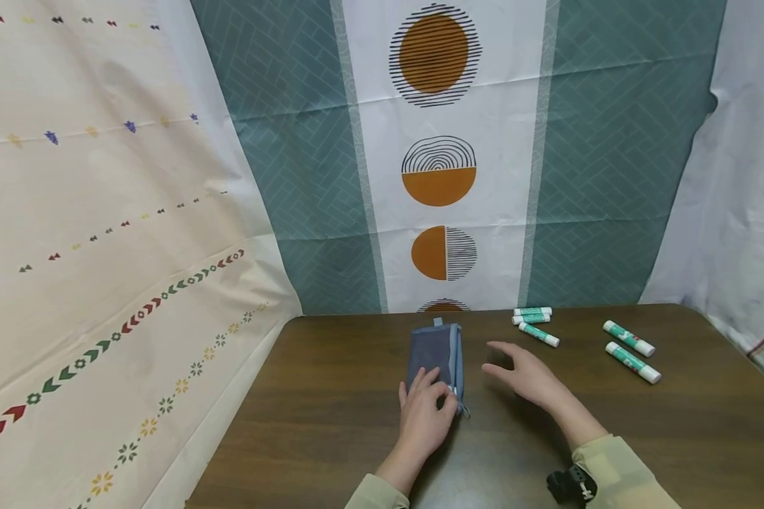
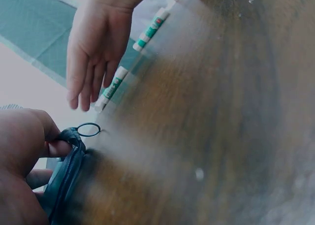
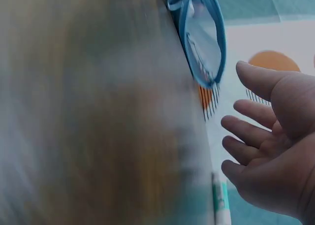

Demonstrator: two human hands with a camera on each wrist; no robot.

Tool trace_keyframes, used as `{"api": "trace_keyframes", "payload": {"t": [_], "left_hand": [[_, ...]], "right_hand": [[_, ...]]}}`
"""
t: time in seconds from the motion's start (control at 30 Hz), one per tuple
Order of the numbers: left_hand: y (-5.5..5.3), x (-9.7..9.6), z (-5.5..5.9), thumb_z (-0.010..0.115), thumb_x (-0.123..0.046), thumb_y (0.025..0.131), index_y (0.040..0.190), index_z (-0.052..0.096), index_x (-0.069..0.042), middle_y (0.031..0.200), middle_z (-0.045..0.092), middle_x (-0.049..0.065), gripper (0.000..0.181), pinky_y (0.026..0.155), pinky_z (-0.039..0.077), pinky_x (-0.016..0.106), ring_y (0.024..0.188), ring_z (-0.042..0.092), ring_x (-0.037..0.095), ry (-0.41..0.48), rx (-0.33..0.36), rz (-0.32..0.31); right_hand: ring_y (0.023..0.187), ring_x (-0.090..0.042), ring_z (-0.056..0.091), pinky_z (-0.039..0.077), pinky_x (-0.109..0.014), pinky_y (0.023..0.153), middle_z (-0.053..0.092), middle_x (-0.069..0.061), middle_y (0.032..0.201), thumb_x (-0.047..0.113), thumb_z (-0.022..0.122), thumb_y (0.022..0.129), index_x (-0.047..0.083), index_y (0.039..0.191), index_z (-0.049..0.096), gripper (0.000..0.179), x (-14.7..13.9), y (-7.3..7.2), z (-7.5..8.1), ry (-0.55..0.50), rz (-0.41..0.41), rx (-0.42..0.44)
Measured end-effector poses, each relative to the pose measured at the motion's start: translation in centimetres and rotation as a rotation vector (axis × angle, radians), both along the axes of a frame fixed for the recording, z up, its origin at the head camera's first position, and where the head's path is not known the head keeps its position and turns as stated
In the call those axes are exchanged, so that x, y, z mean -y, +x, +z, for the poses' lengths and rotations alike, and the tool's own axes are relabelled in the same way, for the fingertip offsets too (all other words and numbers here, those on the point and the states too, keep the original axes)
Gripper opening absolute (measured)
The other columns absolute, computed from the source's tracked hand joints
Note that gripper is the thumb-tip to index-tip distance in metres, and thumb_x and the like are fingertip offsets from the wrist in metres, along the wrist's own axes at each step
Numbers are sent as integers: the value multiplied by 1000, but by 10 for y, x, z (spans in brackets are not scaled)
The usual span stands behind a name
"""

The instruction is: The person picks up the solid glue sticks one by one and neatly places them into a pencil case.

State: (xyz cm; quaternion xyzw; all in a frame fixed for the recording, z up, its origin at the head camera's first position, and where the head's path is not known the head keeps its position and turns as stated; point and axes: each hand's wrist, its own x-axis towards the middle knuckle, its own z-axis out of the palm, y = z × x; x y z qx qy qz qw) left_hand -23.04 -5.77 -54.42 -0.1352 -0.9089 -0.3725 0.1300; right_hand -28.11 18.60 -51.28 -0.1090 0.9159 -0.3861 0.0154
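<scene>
A dark blue zip pouch (image 1: 429, 350) lies on the table in front of me, its zip edge facing right. My left hand (image 1: 425, 417) rests over its near part, and the thumb and index finger pinch the corner by the zip. A thin ring (image 2: 89, 130) hangs from that corner in the left wrist view. Seen from the right wrist, the pouch's blue-edged side (image 3: 221, 43) gapes around a pale inside. Just right of the pouch, my right hand (image 1: 525, 371) hovers with spread fingers and holds nothing.
Three green-and-white glue sticks (image 1: 537, 334) lie close together at the back edge, beyond my right hand. Two more glue sticks (image 1: 633, 362) lie farther right. A patterned curtain (image 1: 446, 155) hangs behind the brown table (image 1: 331, 410), and a pale cloth (image 1: 134, 283) hangs at left.
</scene>
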Motion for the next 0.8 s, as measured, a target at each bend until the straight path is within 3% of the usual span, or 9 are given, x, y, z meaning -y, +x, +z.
{"api": "trace_keyframes", "payload": {"t": [0.37, 0.8], "left_hand": [[0, 0, -1, 69, -14, 98, 79, 73, -20, 152, 66, 14, 20, 121, 17, 84, 153, 48, 42, 11, 4, -1], [0, -1, 0, 69, -14, 98, 79, 73, -19, 152, 66, 15, 20, 120, 18, 84, 153, 49, 43, 16, 2, 1]], "right_hand": [[152, -64, 33, 37, -79, 113, 31, -39, 170, 52, 64, 109, -2, 169, 35, 86, -45, -7, 4, 48, -91, -2], [150, -66, 33, 35, -79, 115, 31, -43, 166, 48, 63, 111, -9, 165, 34, 84, -75, -14, 1, 76, -144, -39]]}}
